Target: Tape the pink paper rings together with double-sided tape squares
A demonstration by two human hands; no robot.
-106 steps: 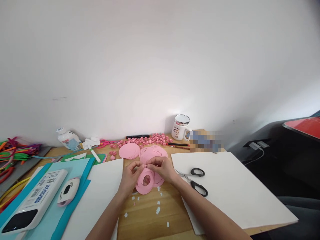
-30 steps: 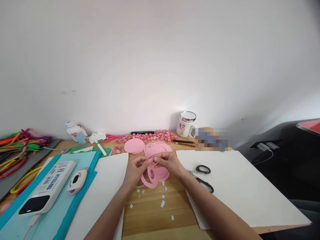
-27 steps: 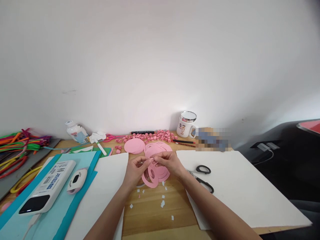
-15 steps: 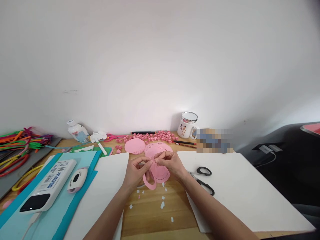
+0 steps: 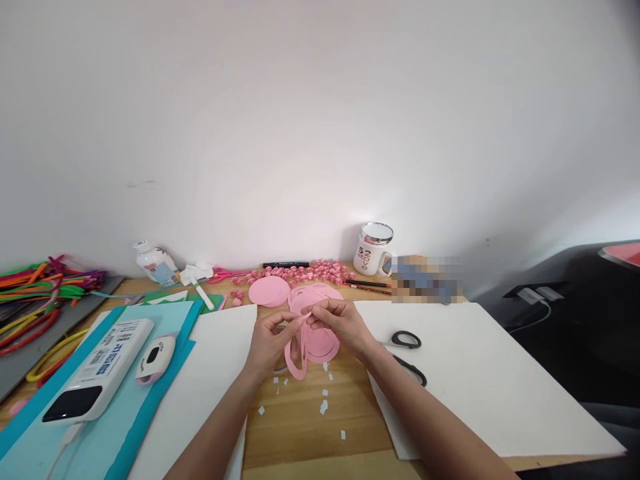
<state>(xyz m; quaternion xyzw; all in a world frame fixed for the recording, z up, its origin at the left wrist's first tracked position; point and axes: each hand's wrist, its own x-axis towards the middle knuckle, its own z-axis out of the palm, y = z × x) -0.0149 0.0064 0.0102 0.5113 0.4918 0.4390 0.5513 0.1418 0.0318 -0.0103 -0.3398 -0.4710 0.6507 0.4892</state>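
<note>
My left hand point(image 5: 273, 341) pinches a curling pink paper strip point(image 5: 299, 373), which hangs in a loop below the fingers. Close beside it, the closed thumb and fingers of my right hand point(image 5: 337, 325) pinch the strip's upper end. Just behind and below my hands lie pink paper spirals point(image 5: 323, 345), partly covered by my fingers. A stack of pink paper discs point(image 5: 269, 291) sits farther back. Behind that is a heap of small rolled pink paper roses point(image 5: 325, 271). Black-handled scissors point(image 5: 406, 340) rest to the right, their blades hidden by my right arm.
White sheets point(image 5: 480, 373) lie on both sides. At left, a white power bank point(image 5: 100, 373) and a small white device point(image 5: 156, 360) sit on blue folders. A mug point(image 5: 375, 250), a bottle point(image 5: 155, 263) and pipe cleaners point(image 5: 45, 283) stand or lie at the back. Paper scraps point(image 5: 324, 407) dot the table.
The pink strip's loop has swung slightly left and narrowed. My right hand has shifted a little up, and both hands keep their pinch.
</note>
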